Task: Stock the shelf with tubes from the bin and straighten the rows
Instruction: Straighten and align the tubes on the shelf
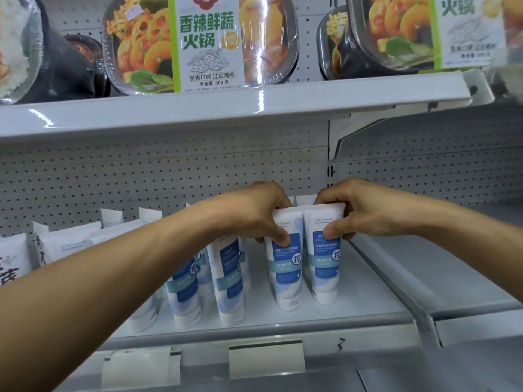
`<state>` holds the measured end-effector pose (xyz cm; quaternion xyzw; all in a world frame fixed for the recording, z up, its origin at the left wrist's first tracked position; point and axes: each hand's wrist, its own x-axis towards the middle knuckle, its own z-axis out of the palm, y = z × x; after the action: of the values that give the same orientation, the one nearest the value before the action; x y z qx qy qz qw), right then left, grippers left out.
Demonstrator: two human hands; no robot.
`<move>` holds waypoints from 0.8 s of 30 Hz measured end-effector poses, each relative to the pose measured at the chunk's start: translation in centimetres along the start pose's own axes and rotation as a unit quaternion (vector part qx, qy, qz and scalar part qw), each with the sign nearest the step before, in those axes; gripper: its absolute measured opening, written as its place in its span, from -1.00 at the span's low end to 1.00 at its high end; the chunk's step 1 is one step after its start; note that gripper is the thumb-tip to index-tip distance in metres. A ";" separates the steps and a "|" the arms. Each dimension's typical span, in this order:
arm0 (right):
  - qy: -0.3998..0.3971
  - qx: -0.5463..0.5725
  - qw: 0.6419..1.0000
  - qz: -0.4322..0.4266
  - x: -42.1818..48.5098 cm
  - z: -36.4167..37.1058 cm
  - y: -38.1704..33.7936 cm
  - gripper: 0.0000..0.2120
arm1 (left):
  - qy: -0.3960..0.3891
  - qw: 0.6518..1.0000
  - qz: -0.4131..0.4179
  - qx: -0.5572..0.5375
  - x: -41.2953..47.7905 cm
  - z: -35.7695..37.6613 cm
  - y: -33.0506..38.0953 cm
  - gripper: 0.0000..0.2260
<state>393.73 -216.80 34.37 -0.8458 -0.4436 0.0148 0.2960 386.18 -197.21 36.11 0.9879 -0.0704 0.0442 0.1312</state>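
On white metal shelf [368,290], left white-and-blue plastic tube [284,267] is pinched by left hand [254,213], right white-and-blue plastic tube [325,264] by right hand [359,210]; both upright.

**Two tubes held near the shelf's right edge**

The left hand [254,213] pinches the left tube [285,267] and the right hand [356,210] pinches the right tube [325,267]. Both stand cap-down, side by side, on the shelf [353,301]. Other tubes [226,284] stand leftward.
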 end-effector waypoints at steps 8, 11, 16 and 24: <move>-0.002 -0.005 1.000 -0.005 -0.2 -0.3 0.2 -0.86 | -0.004 1.000 -0.010 0.006 0.1 0.0 0.0 -0.84; -0.002 -0.016 1.000 -0.006 -0.2 -0.3 0.3 -0.86 | -0.005 1.000 -0.011 0.012 -0.1 0.0 0.3 -0.84; 0.008 -0.040 0.999 -0.003 -0.3 -0.4 -0.1 -0.82 | -0.008 1.000 -0.004 0.006 -0.4 -0.2 0.7 -0.81; 0.134 -0.095 0.986 -0.040 -0.2 -1.8 -2.4 -0.87 | 0.151 0.987 0.029 -0.041 -2.9 -5.0 -0.6 -0.88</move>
<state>392.39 -216.78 37.07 -0.8460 -0.4329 -0.1522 0.2714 383.07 -194.92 40.42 0.9612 -0.0796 0.1940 0.1790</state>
